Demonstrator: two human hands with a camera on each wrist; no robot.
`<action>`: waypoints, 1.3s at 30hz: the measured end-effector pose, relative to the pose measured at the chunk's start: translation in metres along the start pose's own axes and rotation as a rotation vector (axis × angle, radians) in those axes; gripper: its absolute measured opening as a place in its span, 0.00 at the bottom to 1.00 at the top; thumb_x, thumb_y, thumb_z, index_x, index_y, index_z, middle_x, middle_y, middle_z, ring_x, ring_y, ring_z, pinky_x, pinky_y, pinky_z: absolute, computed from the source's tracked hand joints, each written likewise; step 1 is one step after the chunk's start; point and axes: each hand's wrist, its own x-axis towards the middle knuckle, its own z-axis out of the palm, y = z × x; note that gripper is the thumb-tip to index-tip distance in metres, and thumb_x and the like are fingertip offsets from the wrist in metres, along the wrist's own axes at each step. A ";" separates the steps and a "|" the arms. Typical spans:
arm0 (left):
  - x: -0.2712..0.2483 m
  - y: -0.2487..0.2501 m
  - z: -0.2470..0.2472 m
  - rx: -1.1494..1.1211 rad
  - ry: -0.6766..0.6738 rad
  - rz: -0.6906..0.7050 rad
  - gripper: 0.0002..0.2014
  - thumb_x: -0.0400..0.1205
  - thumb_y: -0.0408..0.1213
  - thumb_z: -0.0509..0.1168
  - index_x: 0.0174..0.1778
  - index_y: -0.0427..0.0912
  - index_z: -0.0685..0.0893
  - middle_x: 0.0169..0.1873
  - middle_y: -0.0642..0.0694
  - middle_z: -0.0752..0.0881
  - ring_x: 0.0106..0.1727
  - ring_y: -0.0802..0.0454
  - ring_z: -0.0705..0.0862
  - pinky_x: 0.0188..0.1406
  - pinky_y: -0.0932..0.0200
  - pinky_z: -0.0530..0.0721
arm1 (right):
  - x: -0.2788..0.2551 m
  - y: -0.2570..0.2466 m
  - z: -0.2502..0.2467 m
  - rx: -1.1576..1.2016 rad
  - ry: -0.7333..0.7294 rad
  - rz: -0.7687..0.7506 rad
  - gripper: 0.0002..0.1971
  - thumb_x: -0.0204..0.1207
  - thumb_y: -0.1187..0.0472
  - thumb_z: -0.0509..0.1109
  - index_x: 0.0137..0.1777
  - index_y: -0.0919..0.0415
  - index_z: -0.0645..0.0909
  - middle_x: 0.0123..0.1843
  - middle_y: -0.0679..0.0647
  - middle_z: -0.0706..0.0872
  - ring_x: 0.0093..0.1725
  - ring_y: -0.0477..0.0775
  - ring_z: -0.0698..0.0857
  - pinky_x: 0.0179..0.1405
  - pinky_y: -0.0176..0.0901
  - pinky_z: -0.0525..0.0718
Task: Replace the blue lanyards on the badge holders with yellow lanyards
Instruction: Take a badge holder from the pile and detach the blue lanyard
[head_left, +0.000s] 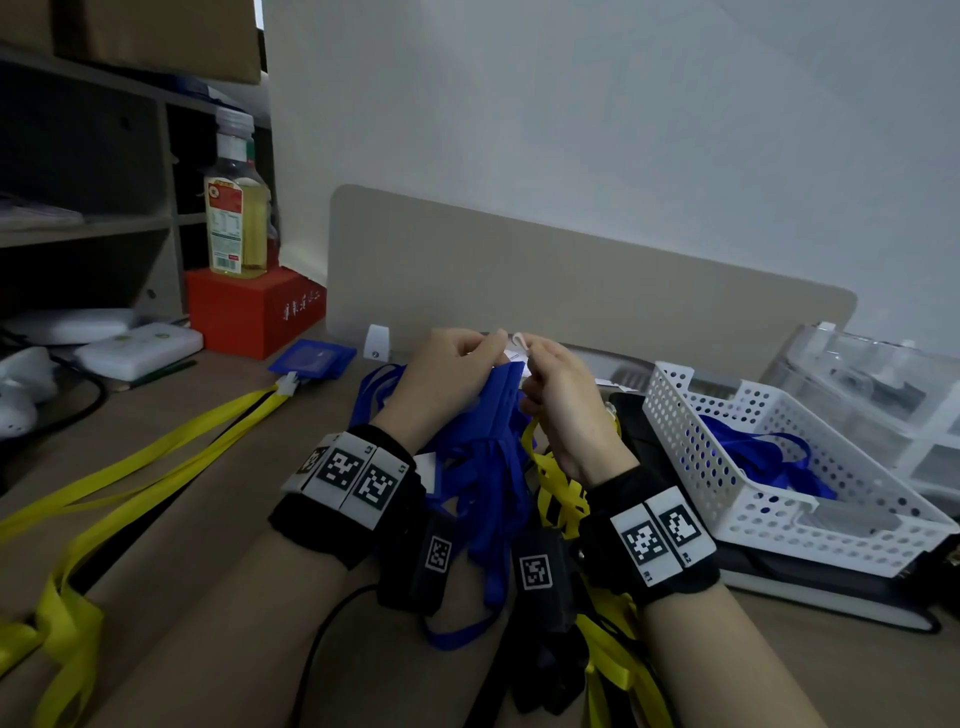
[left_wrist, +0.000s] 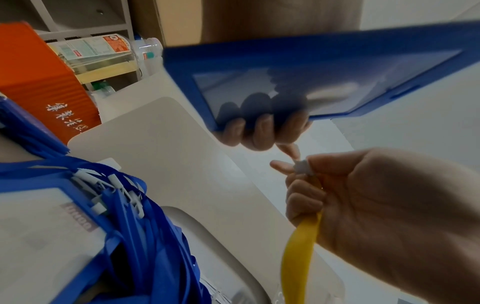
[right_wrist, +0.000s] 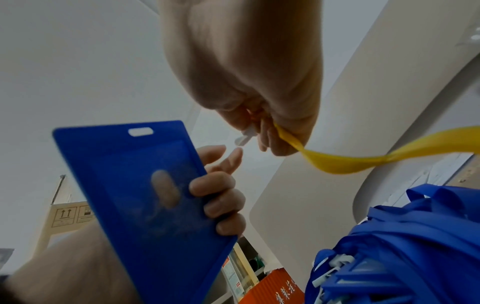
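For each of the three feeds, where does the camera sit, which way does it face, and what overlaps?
Head: worn high, faces forward and down at the desk; both hands, left hand, right hand.
Left wrist: looks along the fingers gripping the blue plastic badge holder.
Right wrist: looks up past the hand pinching the white plastic clip of the yellow ribbon lanyard.
Both wrist views share holder, clip, lanyard.

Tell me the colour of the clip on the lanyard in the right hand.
White clip; the right wrist view shows it best.
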 end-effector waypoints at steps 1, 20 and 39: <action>-0.001 0.001 0.000 -0.025 -0.009 -0.009 0.21 0.86 0.44 0.59 0.29 0.38 0.82 0.29 0.37 0.80 0.32 0.46 0.77 0.35 0.56 0.75 | 0.000 0.000 0.001 -0.007 0.005 -0.016 0.13 0.87 0.61 0.55 0.61 0.61 0.81 0.34 0.49 0.83 0.25 0.40 0.78 0.25 0.33 0.75; 0.006 -0.010 -0.006 0.225 0.033 0.115 0.20 0.86 0.41 0.58 0.27 0.41 0.75 0.22 0.49 0.74 0.25 0.55 0.71 0.28 0.60 0.68 | -0.006 0.001 0.004 -0.030 0.018 -0.164 0.07 0.76 0.58 0.71 0.43 0.53 0.91 0.43 0.63 0.88 0.43 0.61 0.81 0.46 0.59 0.79; 0.007 -0.018 -0.008 0.392 -0.105 0.149 0.18 0.88 0.44 0.53 0.32 0.45 0.70 0.26 0.51 0.73 0.29 0.55 0.71 0.29 0.58 0.67 | -0.009 -0.008 -0.006 0.131 -0.046 0.059 0.02 0.80 0.68 0.68 0.46 0.64 0.80 0.32 0.52 0.86 0.29 0.48 0.88 0.26 0.34 0.84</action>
